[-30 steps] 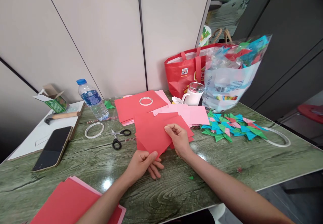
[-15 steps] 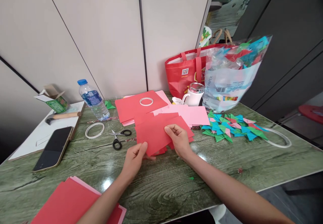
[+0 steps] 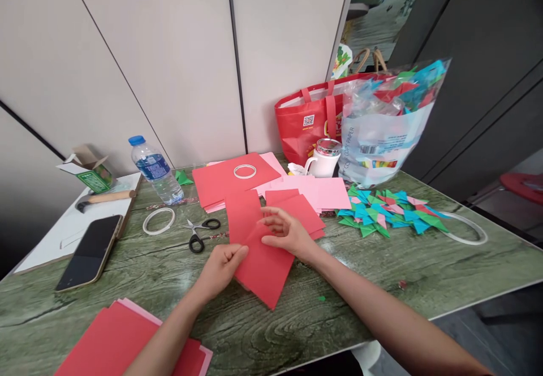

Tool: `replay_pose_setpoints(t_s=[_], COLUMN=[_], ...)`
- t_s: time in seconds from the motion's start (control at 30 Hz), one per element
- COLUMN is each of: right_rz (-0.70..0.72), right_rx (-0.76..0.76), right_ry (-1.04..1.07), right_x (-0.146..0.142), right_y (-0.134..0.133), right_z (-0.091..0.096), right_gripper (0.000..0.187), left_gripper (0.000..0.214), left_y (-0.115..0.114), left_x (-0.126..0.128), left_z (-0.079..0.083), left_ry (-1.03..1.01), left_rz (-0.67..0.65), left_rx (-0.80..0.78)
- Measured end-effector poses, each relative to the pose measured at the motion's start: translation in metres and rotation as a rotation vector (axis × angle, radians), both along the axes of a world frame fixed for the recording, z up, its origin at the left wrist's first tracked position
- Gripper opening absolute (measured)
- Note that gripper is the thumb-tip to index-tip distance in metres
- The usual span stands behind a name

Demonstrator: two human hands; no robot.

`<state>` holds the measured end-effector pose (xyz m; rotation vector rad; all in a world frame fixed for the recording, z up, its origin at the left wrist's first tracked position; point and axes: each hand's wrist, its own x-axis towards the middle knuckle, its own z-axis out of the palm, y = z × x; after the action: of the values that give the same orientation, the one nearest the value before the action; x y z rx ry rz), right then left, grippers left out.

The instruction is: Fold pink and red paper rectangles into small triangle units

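Paper slants in front of the red pile. Left hand pinches the paper's edge, likely so it won't slip — right hand curls loosely by it, fingers apart — though touching or not is hard to tell.

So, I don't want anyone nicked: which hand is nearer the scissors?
Left. The left hand, pinching a red sheet, is just right of the scissors and closer to the viewer; the right hand is farther right, over the sheet.
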<state>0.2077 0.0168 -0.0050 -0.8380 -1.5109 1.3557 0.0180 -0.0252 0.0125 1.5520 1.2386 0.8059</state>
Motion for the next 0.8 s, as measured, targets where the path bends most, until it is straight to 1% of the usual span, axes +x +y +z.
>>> replay_pose_setpoints(t_s=[0.07,0.13,0.17,0.23,0.33,0.43,0.57,0.8], right_rz=[0.122,0.192,0.214,0.266,0.343,0.343,0.315,0.172], right_rx=[0.052,0.095,0.107,0.124,0.178,0.222,0.225,0.13], right_ry=[-0.088,-0.178,-0.205,-0.218,-0.239,-0.273,-0.262,-0.349], right_x=[0.002,0.003,0.002,0.001,-0.002,-0.002,0.005,0.021], right_y=[-0.001,-0.003,-0.005,-0.008,-0.014,-0.016,-0.01,0.005], right_z=[0.003,0.005,0.006,0.007,0.007,0.007,0.01,0.017], right_gripper=[0.039,0.021,0.017,0.014,0.013,0.014,0.015,0.01], left_gripper=[0.045,0.045,0.044,0.043,0.042,0.042,0.04,0.04], left_y=[-0.002,-0.004,-0.004,-0.006,-0.008,-0.009,-0.008,-0.005], left_x=[0.002,0.003,0.003,0.003,0.004,0.005,0.004,-0.002], left_z=[0.002,0.003,0.003,0.002,0.001,0.002,0.005,0.009], left_ry=[0.104,0.168,0.181,0.191,0.198,0.199,0.171,0.159], left_rz=[-0.157,-0.261,-0.294,-0.349,-0.393,-0.426,-0.421,-0.384], left_rx=[-0.01,-0.02,-0.027,-0.045,-0.069,-0.101,-0.12,-0.071])
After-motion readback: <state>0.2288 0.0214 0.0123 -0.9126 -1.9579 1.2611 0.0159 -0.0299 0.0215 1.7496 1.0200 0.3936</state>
